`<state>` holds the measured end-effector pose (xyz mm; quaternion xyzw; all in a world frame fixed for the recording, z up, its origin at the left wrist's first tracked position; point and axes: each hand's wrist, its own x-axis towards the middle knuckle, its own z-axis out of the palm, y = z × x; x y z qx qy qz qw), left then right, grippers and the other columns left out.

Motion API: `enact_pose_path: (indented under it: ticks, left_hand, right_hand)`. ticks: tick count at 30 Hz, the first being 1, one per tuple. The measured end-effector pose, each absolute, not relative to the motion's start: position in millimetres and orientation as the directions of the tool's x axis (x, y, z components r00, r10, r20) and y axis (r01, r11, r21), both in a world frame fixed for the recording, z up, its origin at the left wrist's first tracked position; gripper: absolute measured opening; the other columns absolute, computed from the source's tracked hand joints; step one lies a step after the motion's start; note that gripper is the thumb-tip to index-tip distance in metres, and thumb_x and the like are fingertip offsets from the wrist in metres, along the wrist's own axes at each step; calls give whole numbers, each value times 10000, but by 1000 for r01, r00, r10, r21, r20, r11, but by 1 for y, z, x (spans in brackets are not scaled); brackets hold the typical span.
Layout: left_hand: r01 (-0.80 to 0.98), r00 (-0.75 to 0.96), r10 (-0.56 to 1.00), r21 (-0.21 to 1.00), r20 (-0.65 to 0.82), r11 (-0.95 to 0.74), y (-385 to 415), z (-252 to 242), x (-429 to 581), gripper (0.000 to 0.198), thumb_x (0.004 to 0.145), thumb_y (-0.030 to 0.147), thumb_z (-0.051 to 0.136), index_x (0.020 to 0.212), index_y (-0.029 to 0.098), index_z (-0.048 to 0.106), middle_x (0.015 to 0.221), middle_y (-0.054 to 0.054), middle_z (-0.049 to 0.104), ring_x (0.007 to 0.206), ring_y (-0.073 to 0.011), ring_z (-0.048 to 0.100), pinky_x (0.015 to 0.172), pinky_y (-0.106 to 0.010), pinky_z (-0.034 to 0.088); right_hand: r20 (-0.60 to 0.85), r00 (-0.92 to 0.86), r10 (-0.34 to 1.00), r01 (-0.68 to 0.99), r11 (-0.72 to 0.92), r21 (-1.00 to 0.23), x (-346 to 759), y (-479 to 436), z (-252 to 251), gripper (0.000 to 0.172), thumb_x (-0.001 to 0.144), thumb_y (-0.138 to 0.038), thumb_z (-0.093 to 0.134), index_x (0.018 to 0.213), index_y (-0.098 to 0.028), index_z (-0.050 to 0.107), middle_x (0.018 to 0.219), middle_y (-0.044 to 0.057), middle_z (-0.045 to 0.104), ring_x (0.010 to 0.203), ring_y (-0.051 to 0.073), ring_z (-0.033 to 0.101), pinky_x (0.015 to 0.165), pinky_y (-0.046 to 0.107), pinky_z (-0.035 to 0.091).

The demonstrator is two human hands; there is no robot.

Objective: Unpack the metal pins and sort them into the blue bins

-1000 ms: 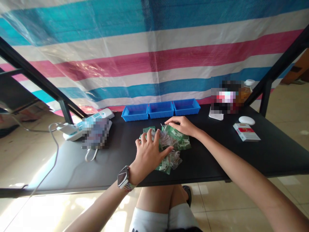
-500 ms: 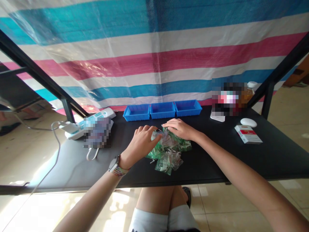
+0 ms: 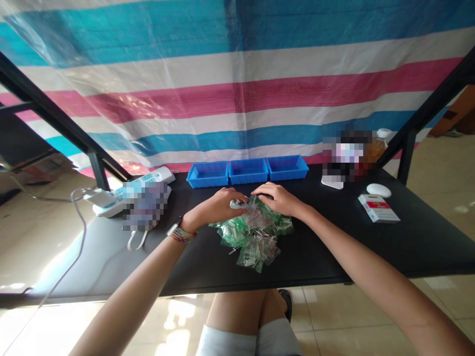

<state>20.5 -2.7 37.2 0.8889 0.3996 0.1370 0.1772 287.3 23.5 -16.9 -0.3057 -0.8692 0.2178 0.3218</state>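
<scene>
A loose pile of small clear plastic bags (image 3: 256, 252) lies on the black table, with green and pale slender pieces inside. At its far left side, my left hand (image 3: 218, 205) has its fingers curled in and its thumb closed against a bag. My right hand (image 3: 280, 199) reaches over the far right side, thumb and bent fingers closed around the edge of a greenish bag. Both hands' fingertips meet near the top of the pile and partly hide what they grip. A watch and a colourful band (image 3: 180, 231) circle my left wrist.
Three blue bins (image 3: 248, 170) stand in a row behind the pile. To the left are a power strip (image 3: 148, 180) with a cable and a blurred-out item (image 3: 144, 205). On the right sit a red-and-white box (image 3: 378, 208), a white oval object (image 3: 378, 190) and a bottle (image 3: 382, 141).
My left hand has moved off the pile's left part, its fingers now curled in at the far edge, uncovering more green bags. My right hand has stayed nearly in place, closing slightly.
</scene>
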Motion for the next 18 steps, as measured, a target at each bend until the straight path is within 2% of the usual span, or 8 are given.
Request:
enact_pose_path:
  ticks: [4, 8, 12, 15, 18]
  left_hand:
    - [620, 675, 729, 448, 114, -644, 4, 38, 19, 230, 905, 370, 743, 1064, 213, 799, 1063, -69, 771, 1055, -262, 704, 1009, -370, 505]
    - [569, 694, 712, 523, 110, -635, 10, 39, 17, 104, 899, 253, 663, 924, 197, 747, 979, -43, 775, 945, -218, 710, 910, -327, 520]
    - [507, 648, 755, 682, 101, -527, 13, 45, 14, 114, 922, 290, 643, 901, 194, 699, 916, -37, 775, 856, -196, 717, 795, -299, 541]
    - [345, 617, 777, 844, 125, -410, 15, 52, 16, 138, 939, 320, 658, 909, 188, 629, 828, -27, 739, 758, -165, 711, 698, -270, 554]
    - [227, 536, 826, 913, 174, -339, 15, 56, 26, 181, 940, 331, 697, 922, 181, 596, 804, -17, 715, 658, -131, 705, 607, -238, 542]
  right_hand:
    - [454, -580, 676, 374, 716, -589, 287, 24, -16, 284, 994, -126, 607, 1184, -222, 795, 1204, 83, 809, 1174, 262, 712, 1066, 441, 537]
    - [452, -558, 696, 358, 693, -626, 287, 23, -14, 245, 990, -153, 629, 1153, -215, 800, 1194, 90, 811, 1172, 260, 719, 1064, 430, 529]
    - [445, -526, 725, 328, 656, -680, 286, 18, -7, 208, 982, -184, 646, 1112, -214, 805, 1173, 84, 816, 1155, 257, 722, 1055, 420, 522]
    - [433, -469, 769, 278, 594, -755, 285, 13, 3, 177, 992, -255, 654, 1079, -218, 803, 1152, 69, 820, 1139, 258, 721, 1050, 419, 508]
    - [386, -403, 829, 187, 488, -853, 281, 9, 10, 199, 980, -359, 688, 1066, -209, 789, 1093, 62, 821, 1071, 255, 733, 995, 405, 519]
